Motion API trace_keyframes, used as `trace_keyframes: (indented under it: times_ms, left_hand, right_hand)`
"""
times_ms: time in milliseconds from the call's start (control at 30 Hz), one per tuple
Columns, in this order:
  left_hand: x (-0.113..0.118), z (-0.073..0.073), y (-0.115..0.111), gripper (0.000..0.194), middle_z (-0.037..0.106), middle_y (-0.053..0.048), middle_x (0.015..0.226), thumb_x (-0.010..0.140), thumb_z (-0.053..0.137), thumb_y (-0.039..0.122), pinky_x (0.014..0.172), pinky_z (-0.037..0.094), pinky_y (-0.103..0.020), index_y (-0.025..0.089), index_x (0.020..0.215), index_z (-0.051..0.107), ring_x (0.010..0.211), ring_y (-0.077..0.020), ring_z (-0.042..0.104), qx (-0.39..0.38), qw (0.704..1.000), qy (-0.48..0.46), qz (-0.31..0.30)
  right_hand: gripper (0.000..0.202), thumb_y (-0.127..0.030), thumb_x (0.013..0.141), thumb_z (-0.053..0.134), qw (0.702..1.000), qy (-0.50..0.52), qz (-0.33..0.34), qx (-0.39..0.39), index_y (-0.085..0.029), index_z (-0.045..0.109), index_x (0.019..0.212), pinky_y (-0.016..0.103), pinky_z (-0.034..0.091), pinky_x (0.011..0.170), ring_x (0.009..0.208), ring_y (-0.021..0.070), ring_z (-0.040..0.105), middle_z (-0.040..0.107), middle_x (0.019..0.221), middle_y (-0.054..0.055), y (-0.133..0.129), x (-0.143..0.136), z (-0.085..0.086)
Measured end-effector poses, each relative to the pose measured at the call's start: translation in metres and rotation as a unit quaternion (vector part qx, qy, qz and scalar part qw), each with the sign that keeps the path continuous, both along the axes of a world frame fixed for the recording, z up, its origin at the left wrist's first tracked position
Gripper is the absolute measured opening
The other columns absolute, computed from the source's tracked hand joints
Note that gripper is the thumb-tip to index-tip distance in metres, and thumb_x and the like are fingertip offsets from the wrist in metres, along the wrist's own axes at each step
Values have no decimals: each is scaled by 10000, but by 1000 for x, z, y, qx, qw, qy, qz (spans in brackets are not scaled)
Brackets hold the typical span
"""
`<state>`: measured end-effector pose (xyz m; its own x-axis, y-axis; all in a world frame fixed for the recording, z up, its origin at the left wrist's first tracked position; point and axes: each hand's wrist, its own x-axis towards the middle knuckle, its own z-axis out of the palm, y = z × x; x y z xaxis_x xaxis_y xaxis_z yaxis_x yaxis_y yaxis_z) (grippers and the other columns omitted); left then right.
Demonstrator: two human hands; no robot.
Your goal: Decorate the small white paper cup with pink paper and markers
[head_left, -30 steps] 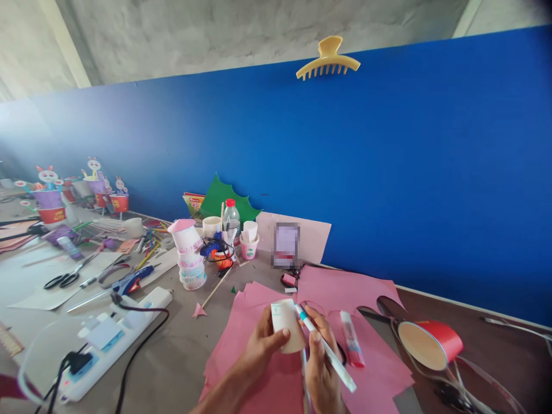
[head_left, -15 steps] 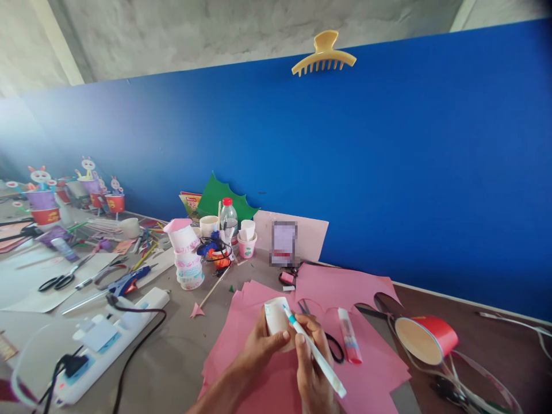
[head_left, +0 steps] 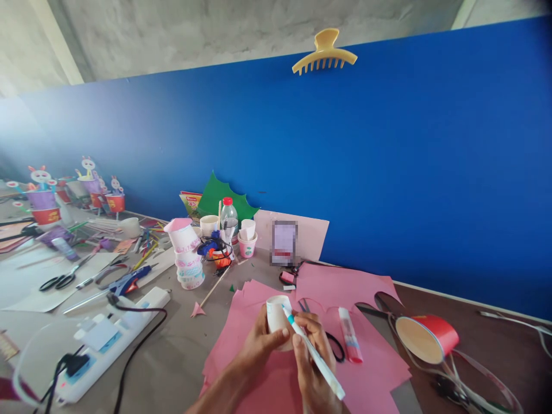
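one head-worn camera looks forward and down across the table (head_left: 181,345), near the left hand (head_left: 261,343) and right hand (head_left: 308,374) low in view, facing a blue partition (head_left: 388,161)

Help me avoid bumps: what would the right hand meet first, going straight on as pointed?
Likely the white cup in the left hand; the marker seems to touch it, though depth is unclear.

The cup (head_left: 276,321) is white, and the marker (head_left: 318,359) is white with a teal band towards its tip. The paper sheets (head_left: 250,339) are solid pink, while the stacked cups (head_left: 188,260) carry pink and teal markings on white under a pink top. The partition (head_left: 172,132) is plain blue, the claw clip (head_left: 326,56) yellow, the spiky-edged sheet (head_left: 221,200) green.
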<state>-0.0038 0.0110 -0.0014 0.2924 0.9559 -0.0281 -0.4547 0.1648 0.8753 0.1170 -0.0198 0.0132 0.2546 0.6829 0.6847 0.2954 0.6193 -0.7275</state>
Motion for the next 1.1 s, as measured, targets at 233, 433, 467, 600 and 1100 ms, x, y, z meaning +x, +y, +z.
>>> trace_keyframes:
  times_ms: [233, 433, 467, 600, 1100]
  left_hand:
    - [0, -1, 0, 589, 669, -69, 1045, 660, 859, 425, 835, 459, -352, 200, 1148, 617, 1030, -296, 598, -5, 1000, -2, -9]
    - [0, 0, 1, 498, 670, -56, 1033, 700, 834, 409, 803, 460, -334, 216, 1109, 626, 998, -276, 596, 15, 1000, 5, -8]
    - [0, 0, 1, 493, 669, -55, 1031, 703, 833, 407, 802, 459, -332, 218, 1108, 624, 995, -274, 596, 16, 1000, 4, -10]
    - [0, -1, 1, 517, 665, -56, 1017, 687, 843, 410, 794, 460, -323, 207, 1107, 621, 990, -281, 598, 11, 1000, 1, -4]
    - [0, 2, 2, 560, 676, -56, 994, 639, 860, 483, 786, 439, -318, 204, 1067, 631, 911, -251, 599, 12, 1000, 21, -5]
  right_hand:
    - [127, -280, 980, 542, 1000, -12, -4, 1, -204, 631, 1030, 275, 600, 696, 813, 180, 700, 682, 934, 54, 1, 1, 1]
    - [126, -299, 979, 551, 1000, -13, 1, 15, -216, 635, 1024, 263, 605, 695, 846, 191, 711, 695, 935, 63, 0, 1, 2]
    - [130, -302, 980, 551, 1000, -15, 0, 15, -214, 635, 1025, 268, 607, 701, 853, 194, 712, 695, 940, 66, 0, 2, 2]
    - [129, -281, 980, 545, 999, -30, -6, 10, -202, 632, 1034, 272, 605, 695, 834, 190, 709, 691, 938, 65, 1, 2, 1]
    - [91, -272, 970, 527, 999, -41, 20, -16, -221, 597, 944, 268, 584, 674, 807, 183, 673, 640, 854, 35, 1, 6, 3]
